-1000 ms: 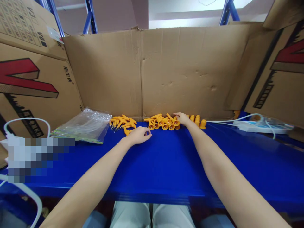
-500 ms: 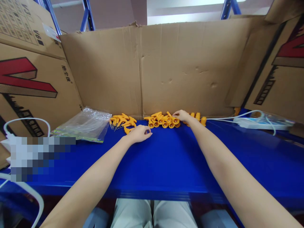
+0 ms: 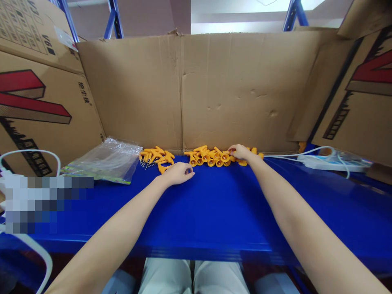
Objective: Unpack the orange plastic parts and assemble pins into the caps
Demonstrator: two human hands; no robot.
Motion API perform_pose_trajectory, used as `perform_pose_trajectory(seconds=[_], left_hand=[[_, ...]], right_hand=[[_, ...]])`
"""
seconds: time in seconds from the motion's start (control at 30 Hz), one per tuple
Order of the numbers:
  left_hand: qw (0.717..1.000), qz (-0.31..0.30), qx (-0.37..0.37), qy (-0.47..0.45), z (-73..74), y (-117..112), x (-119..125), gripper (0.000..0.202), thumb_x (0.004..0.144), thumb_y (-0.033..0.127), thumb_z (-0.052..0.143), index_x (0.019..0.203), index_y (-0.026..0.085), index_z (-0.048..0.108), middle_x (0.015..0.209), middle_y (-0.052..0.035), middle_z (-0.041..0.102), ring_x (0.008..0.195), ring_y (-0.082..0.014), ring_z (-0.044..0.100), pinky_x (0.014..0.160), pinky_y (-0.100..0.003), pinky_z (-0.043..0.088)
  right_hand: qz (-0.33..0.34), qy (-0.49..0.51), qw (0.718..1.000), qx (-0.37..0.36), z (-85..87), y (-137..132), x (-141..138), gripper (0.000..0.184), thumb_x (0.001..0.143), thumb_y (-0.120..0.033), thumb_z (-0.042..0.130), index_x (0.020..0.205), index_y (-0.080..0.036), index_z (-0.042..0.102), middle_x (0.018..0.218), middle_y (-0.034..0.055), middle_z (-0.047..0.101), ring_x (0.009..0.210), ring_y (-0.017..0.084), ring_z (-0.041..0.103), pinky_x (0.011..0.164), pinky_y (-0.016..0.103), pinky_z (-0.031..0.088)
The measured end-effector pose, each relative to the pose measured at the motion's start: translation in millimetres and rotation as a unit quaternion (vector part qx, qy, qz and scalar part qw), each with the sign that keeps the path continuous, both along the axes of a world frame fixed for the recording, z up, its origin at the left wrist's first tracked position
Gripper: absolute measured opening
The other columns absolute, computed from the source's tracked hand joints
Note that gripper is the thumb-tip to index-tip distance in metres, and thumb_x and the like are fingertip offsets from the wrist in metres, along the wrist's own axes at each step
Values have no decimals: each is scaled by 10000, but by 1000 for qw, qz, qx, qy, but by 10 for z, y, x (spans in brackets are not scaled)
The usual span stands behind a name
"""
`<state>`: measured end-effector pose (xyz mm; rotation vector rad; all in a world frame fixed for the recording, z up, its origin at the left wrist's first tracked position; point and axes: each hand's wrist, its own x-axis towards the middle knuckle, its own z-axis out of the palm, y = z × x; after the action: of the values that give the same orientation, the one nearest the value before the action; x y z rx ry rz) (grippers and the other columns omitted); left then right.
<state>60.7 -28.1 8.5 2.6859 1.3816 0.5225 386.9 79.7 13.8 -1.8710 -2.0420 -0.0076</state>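
Note:
My right hand (image 3: 240, 152) reaches into the yellow plastic pieces at the back, fingers bent down and together. What lies between its fingertips is hidden. Left of it is a heap of bell-shaped yellow pieces (image 3: 211, 162), mouths facing me, with T-shaped handles behind. More yellow rounded pieces (image 3: 260, 155) show beyond its wrist. My left hand (image 3: 177, 173) hovers or rests low over the blue surface, fingers loosely curled, with a gap by the thumb and nothing visible in it. Just behind it lie yellow-handled corkscrews (image 3: 156, 154) with metal spirals, partly covered by that hand.
A clear plastic bag (image 3: 107, 161) lies left on the blue shelf (image 3: 211, 212). Cardboard walls (image 3: 239, 90) enclose the back, with printed cartons (image 3: 39, 98) at the sides. A white power strip (image 3: 332, 162) with cables lies right. The far-left white object is pixelated.
My right hand has shifted slightly right, from the bell-shaped pieces toward the rounded ones. My left hand stays nearly in place. The view has moved slightly.

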Motion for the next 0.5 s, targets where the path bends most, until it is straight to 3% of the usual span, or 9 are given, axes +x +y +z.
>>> perform_pose_trajectory(seconds=[0.2, 0.33, 0.5], left_hand=[[1000, 0, 0, -1, -2, 2, -7, 274, 810, 379, 501, 868, 172, 672, 785, -48, 683, 684, -170, 597, 644, -273, 417], [1000, -2, -6, -2, 0, 0, -7, 275, 810, 378, 499, 867, 170, 671, 777, -48, 681, 675, -167, 594, 640, -272, 417], [1000, -5, -1, 3, 8, -11, 0, 280, 812, 381, 494, 870, 171, 671, 779, -49, 682, 679, -169, 591, 640, -276, 412]], right_hand=[[-13, -35, 999, 33, -48, 5, -67, 425, 785, -187, 591, 1206, -245, 609, 1229, 99, 605, 1062, 254, 585, 880, 355, 423], [-27, -72, 996, 37, -23, -45, -156, 486, 771, -111, 545, 1230, -262, 597, 1312, 108, 530, 1128, 280, 545, 918, 412, 400], [-18, -136, 991, 0, 65, -141, -252, 405, 785, -181, 573, 1178, -247, 645, 1201, 127, 616, 1163, 322, 506, 932, 458, 367]])
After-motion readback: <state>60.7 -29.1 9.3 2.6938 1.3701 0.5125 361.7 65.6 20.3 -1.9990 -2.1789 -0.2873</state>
